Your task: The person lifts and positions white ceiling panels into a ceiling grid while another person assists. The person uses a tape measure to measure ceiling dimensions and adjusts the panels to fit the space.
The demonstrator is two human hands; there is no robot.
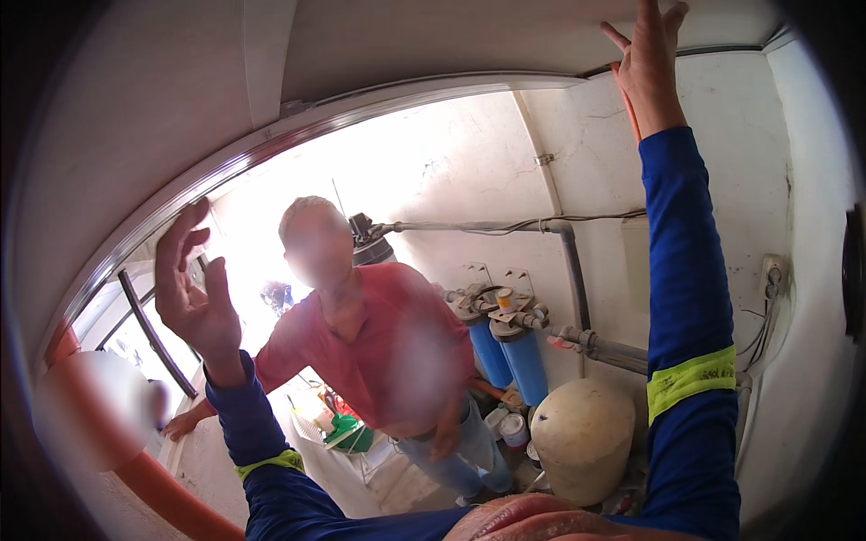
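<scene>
Both my arms, in blue sleeves with yellow-green bands, are raised overhead. My left hand (200,302) is up near the curved metal frame (379,90), fingers apart and bent, holding nothing. My right hand (651,72) reaches to the grey-white ceiling panel (415,41) at the top right, its fingers spread at the panel. A thin orange cable or tube (624,99) hangs beside that hand; whether my fingers touch it I cannot tell.
A person in a red shirt (352,334) stands facing me, one hand out leftward. Behind are two blue filter housings (519,361), grey pipes (573,270), a cream tank (577,437), buckets and a wall socket (771,269). A large orange hose (171,494) runs at lower left.
</scene>
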